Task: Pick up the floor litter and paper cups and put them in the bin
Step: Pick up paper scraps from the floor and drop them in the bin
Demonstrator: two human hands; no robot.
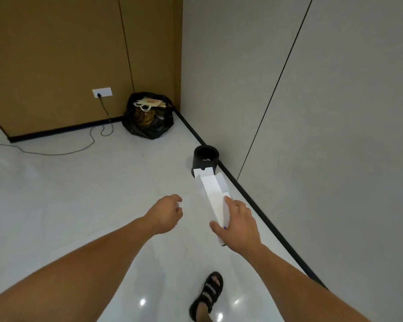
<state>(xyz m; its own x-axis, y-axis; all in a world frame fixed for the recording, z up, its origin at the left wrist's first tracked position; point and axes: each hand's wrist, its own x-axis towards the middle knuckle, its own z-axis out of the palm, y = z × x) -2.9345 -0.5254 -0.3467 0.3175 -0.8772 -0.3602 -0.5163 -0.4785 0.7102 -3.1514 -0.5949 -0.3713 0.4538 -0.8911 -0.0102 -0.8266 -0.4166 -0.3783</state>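
My right hand (239,225) grips a long white cardboard box (213,194) whose open flaps point toward a small round black bin (205,159). The bin stands on the floor against the grey wall's black skirting, with some pale scraps inside. The box's far end overlaps the bin's near side in the view. My left hand (166,213) is curled around a small white scrap (178,205) that barely shows between the fingers; what it is stays unclear.
A full black rubbish bag (148,117) holding paper bags sits in the far corner. A black cable (56,151) runs from a wall socket (102,92) across the glossy white floor. My sandalled foot (207,296) is at the bottom. The grey wall (323,112) closes the right side.
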